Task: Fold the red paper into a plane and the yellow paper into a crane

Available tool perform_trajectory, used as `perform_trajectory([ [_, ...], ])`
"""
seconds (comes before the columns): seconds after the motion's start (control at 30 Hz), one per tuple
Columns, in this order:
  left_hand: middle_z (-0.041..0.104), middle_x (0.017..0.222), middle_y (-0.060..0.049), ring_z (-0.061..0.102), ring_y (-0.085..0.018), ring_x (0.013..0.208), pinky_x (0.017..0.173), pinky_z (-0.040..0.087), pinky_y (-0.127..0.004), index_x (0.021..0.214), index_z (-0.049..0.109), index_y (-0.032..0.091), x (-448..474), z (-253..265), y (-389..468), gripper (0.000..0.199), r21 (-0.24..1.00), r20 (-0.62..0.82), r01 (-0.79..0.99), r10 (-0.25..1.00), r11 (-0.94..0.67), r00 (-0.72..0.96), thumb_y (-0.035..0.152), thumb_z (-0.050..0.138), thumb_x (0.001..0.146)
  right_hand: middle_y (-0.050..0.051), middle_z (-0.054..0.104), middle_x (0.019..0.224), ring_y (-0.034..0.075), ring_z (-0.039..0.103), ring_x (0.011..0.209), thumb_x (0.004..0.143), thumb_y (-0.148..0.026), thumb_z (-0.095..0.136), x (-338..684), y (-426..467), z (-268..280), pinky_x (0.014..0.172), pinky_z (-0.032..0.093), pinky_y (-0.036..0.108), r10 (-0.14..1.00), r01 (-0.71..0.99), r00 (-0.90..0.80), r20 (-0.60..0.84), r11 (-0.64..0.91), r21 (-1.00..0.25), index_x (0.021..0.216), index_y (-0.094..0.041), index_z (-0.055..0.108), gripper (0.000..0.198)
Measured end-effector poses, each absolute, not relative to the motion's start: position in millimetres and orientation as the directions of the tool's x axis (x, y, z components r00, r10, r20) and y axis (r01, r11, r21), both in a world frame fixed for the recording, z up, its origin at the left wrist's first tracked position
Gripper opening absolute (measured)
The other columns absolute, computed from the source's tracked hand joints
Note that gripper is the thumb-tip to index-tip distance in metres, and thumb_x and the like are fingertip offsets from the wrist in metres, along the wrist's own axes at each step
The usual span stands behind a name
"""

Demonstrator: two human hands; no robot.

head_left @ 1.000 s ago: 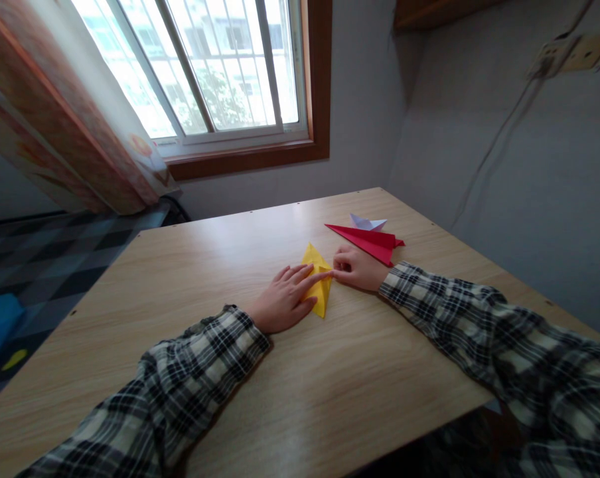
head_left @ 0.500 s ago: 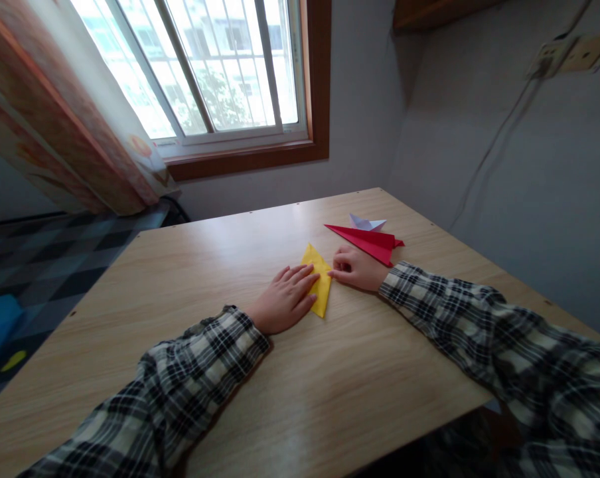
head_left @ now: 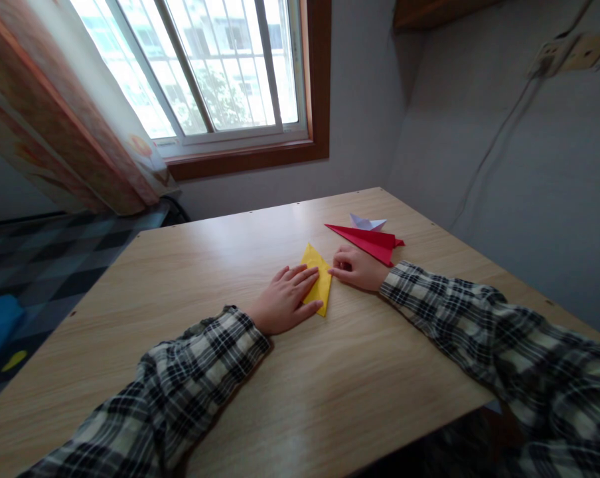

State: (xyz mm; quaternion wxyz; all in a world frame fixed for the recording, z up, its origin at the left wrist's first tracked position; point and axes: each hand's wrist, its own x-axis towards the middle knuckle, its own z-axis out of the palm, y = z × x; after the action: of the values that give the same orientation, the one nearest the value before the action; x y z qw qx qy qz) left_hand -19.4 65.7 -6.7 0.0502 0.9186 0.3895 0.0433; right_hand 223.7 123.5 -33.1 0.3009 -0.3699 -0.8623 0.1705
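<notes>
A folded sheet of yellow paper (head_left: pixel 324 287) lies on the table, its upper point aimed away from me. My left hand (head_left: pixel 281 302) rests flat over its left part, fingers stretched out and thumb spread along the lower side. Curled into a pinch, my right hand (head_left: pixel 358 267) meets the paper's right corner, and the fingertips cover that corner. Just behind my right hand lies a red paper plane (head_left: pixel 367 241). Beyond the plane sits a small white paper boat (head_left: pixel 366 224).
The light wooden table (head_left: pixel 220 265) reaches to the wall below the window (head_left: pixel 220 66). A patterned curtain (head_left: pixel 75 113) hangs at the left. On the right wall, a cable runs down from a socket (head_left: pixel 549 58).
My left hand's fingers have shifted slightly on the yellow paper, with the thumb now farther from the other fingers. My right hand stays at the paper's right corner.
</notes>
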Motion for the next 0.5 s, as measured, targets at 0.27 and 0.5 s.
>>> perform_trajectory([
  [0.27, 0.041, 0.158, -0.009, 0.032, -0.033, 0.148, 0.121, 0.020, -0.056, 0.153, 0.040, 0.023, -22.1, -12.1, 65.9, 0.071, 0.113, 0.061, 0.745, 0.753, -0.657, 0.655, 0.066, 0.038, 0.097, 0.004, 0.063, 0.087, 0.014, 0.056, 0.068, 0.090, -0.020, 0.056, 221.6, 119.4, -34.5, 0.063, 0.047, 0.028, 0.761, 0.475, -0.476, 0.441, 0.645, -0.599, 0.104, -0.016, 0.066, 0.017],
  [0.5, 0.040, 0.159, -0.008, 0.031, -0.033, 0.148, 0.122, 0.020, -0.056, 0.153, 0.040, 0.022, -21.0, -10.3, 65.6, 0.070, 0.108, 0.041, 0.750, 0.757, -0.652, 0.652, 0.065, 0.038, 0.097, 0.012, 0.067, 0.109, 0.023, 0.060, 0.103, 0.086, -0.008, 0.052, 224.4, 118.7, -32.9, 0.093, 0.052, 0.041, 0.574, 0.466, -0.615, 0.541, 0.818, -0.338, 0.112, -0.016, 0.071, 0.033],
])
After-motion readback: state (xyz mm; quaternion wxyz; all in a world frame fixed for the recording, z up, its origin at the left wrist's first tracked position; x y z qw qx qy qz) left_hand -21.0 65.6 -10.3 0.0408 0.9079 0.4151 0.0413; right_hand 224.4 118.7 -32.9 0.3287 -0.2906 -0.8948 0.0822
